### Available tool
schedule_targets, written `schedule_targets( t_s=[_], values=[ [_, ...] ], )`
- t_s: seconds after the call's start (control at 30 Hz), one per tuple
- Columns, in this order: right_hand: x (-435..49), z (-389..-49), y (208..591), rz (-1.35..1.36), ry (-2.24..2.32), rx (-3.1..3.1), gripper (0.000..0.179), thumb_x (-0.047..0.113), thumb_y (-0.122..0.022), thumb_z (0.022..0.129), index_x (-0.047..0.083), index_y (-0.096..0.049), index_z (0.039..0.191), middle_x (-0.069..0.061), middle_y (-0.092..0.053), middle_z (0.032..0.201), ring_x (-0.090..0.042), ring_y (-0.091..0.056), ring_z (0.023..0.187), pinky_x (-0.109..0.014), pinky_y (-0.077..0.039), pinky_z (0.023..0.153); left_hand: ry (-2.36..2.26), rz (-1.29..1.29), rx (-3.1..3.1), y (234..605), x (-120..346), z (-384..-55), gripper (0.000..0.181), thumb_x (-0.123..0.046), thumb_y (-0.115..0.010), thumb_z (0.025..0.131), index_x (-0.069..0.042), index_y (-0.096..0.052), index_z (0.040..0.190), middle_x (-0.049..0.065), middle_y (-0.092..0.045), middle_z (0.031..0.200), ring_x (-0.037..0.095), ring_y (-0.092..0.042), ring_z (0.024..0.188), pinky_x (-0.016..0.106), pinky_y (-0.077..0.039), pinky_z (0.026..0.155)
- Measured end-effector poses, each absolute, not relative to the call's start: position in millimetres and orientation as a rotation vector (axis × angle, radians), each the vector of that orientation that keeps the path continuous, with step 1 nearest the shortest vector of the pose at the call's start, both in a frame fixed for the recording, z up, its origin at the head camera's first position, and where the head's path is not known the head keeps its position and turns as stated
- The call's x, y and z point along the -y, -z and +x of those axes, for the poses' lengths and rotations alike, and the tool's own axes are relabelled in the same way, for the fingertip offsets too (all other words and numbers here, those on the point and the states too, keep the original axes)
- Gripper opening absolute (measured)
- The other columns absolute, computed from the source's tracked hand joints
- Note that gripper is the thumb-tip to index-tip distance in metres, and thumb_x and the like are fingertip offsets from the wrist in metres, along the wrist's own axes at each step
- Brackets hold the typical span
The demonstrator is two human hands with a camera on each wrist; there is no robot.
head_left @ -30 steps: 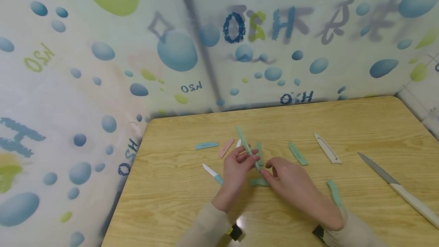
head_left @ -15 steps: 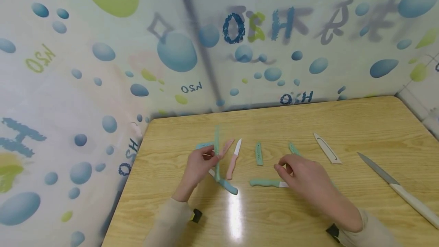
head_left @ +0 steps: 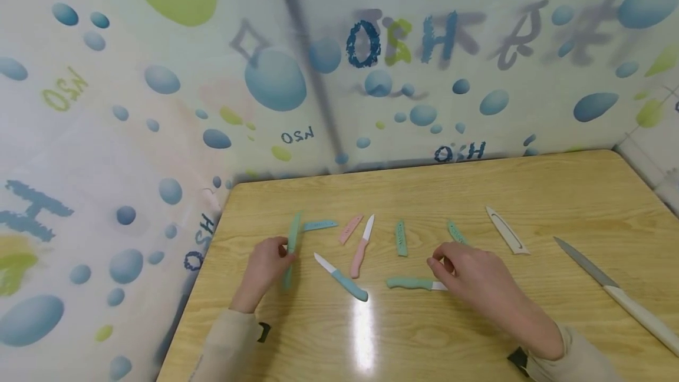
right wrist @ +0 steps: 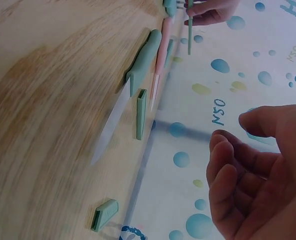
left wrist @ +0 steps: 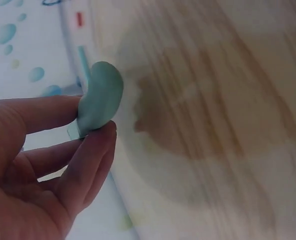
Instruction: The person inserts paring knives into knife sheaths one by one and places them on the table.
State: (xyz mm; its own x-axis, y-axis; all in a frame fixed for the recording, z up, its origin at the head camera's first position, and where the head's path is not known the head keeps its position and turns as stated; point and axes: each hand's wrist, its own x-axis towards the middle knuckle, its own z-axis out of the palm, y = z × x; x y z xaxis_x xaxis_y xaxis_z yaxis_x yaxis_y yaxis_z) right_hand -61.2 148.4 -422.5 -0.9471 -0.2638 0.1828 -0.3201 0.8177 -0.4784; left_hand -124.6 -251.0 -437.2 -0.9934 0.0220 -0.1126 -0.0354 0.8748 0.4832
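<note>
My left hand [head_left: 265, 267] pinches a green knife [head_left: 293, 240] between thumb and fingers, above the left part of the table. It is green along its whole length, as if sheathed; its rounded handle end [left wrist: 102, 95] faces the camera in the left wrist view. Loosely curled and holding nothing, my right hand [head_left: 472, 273] hovers over the table, hiding the blade tip of another green knife [head_left: 411, 283] in the head view. In the right wrist view that knife's bare blade [right wrist: 110, 125] shows fully. Two green sheaths [head_left: 401, 239] [head_left: 456, 232] lie beyond the right hand.
Between the hands lie a blue knife [head_left: 347, 283] and a pink knife [head_left: 361, 252], both bare. Behind them are a blue sheath [head_left: 320, 225] and a pink sheath [head_left: 350, 229]. At right lie a white sheath [head_left: 506, 230] and a large white-handled knife [head_left: 610, 287]. A patterned wall covering [head_left: 339, 105] borders the table.
The left hand has carried the green knife leftward, away from the right hand. The right hand has let go of it and moved slightly right, then stayed nearly still.
</note>
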Motion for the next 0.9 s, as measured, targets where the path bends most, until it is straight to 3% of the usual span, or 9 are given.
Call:
schedule_targets(
  t_s=[0.13,0.27,0.5,0.77,0.9],
  values=[
    [-148.9,-62.2,424.0,0.473,-0.793,2.904,0.01,0.024,-0.071,0.099,0.015,-0.073,0.095,0.014,-0.051,0.071,-0.002,-0.041,0.056,-0.021,-0.037,0.049,-0.667,0.003,-2.946,443.7,255.2,-125.6,0.019,-0.005,-0.075,0.092,0.008,-0.072,0.106,0.005,-0.063,0.07,0.014,-0.056,0.056,0.026,-0.049,0.048],
    [-149.1,-62.2,425.5,0.48,-0.793,2.898,0.009,0.023,-0.071,0.098,0.015,-0.073,0.094,0.015,-0.051,0.071,-0.002,-0.041,0.056,-0.021,-0.037,0.048,-0.594,0.009,-2.974,447.6,256.8,-125.1,0.009,-0.002,-0.073,0.092,0.006,-0.072,0.096,0.005,-0.06,0.068,0.013,-0.053,0.052,0.024,-0.044,0.043],
    [-149.7,-62.4,426.5,0.492,-0.79,2.898,0.007,0.022,-0.071,0.098,0.016,-0.073,0.094,0.015,-0.054,0.073,0.0,-0.044,0.058,-0.021,-0.039,0.05,-0.42,0.01,-3.057,448.3,259.8,-121.3,0.018,-0.006,-0.074,0.092,0.007,-0.075,0.104,0.016,-0.073,0.088,0.014,-0.054,0.053,0.027,-0.046,0.043],
    [-150.0,-62.2,427.2,0.49,-0.781,2.889,0.006,0.021,-0.071,0.097,0.017,-0.073,0.094,0.016,-0.055,0.073,0.0,-0.044,0.058,-0.02,-0.039,0.049,-0.43,-0.008,-3.033,446.6,261.0,-121.4,0.025,-0.014,-0.08,0.091,0.007,-0.074,0.104,0.017,-0.074,0.09,0.015,-0.056,0.056,0.028,-0.047,0.045],
    [-150.2,-62.2,427.7,0.496,-0.77,2.884,0.006,0.021,-0.071,0.097,0.017,-0.073,0.093,0.016,-0.055,0.072,0.001,-0.044,0.058,-0.02,-0.039,0.049,-0.381,-0.018,-3.084,443.6,261.3,-119.1,0.037,-0.025,-0.079,0.093,0.007,-0.072,0.112,0.019,-0.074,0.099,0.021,-0.065,0.065,0.035,-0.054,0.051]
  ],
)
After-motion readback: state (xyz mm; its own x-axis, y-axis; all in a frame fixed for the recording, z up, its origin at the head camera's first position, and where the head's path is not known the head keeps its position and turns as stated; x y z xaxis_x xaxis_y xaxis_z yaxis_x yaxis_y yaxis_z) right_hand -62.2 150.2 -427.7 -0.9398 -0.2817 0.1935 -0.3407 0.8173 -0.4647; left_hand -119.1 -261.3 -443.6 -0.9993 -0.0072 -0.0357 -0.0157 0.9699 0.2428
